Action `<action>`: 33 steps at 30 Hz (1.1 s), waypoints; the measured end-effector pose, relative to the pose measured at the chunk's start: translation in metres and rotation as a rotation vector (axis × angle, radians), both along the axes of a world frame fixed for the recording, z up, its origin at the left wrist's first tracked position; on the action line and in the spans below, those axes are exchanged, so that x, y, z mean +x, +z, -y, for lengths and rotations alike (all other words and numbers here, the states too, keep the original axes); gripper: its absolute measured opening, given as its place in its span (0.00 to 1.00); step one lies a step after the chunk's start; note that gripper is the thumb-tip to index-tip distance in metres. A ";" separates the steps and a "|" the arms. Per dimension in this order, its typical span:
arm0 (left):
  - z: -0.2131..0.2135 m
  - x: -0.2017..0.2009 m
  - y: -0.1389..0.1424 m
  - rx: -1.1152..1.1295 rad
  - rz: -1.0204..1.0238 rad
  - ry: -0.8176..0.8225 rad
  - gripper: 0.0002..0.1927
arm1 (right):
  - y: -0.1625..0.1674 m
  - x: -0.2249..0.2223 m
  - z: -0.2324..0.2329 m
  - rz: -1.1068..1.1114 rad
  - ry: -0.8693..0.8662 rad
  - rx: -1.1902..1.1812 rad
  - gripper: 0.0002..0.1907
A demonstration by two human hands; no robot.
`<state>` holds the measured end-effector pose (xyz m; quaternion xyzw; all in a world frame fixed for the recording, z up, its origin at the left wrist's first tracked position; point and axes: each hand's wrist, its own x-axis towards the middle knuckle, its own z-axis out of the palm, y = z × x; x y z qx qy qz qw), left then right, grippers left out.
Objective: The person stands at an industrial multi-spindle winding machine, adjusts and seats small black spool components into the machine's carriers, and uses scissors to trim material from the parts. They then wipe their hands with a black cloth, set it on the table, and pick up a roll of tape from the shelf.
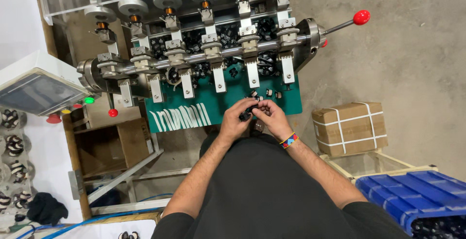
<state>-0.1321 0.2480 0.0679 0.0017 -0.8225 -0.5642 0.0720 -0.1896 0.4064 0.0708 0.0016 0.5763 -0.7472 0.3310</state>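
Green rectangular bench mat [286, 104] beneath a steel multi-station machine [208, 49], grey concrete floor [417, 59] around it, left hand [236, 119] and right hand [270, 115] pinching small black parts [247, 114] at the mat's near edge, strapped cardboard box [350, 128] right of the mat, blue plastic crate [412, 195] below the box, its contents unclear.

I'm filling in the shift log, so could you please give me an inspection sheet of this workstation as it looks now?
Surface: green machine bed with white stripes at its left front edge.
Job's things: small black parts held between both hands; a few more loose parts lie on the bed.
Clutter: black cloth at lower left.
Grippers: left hand and right hand meet at the bed's front edge, fingers pinching the parts.
Cables: blue hose along the lower left.
Surroundings: row of steel clamps on a shaft, red-knobbed lever, control box, strapped carton, blue bin, concrete floor.
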 end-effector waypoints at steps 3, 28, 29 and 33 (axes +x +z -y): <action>-0.001 -0.003 -0.003 0.071 -0.046 -0.020 0.25 | 0.004 0.001 0.002 0.040 0.043 -0.046 0.13; 0.041 0.015 -0.015 0.158 -0.119 0.149 0.15 | 0.019 -0.014 0.035 0.041 0.251 0.150 0.25; 0.041 0.016 -0.017 0.306 0.010 0.135 0.15 | 0.020 -0.010 0.038 0.063 0.260 0.118 0.24; 0.050 0.020 -0.019 0.693 0.319 0.082 0.17 | 0.025 0.007 0.050 0.165 0.230 -0.071 0.21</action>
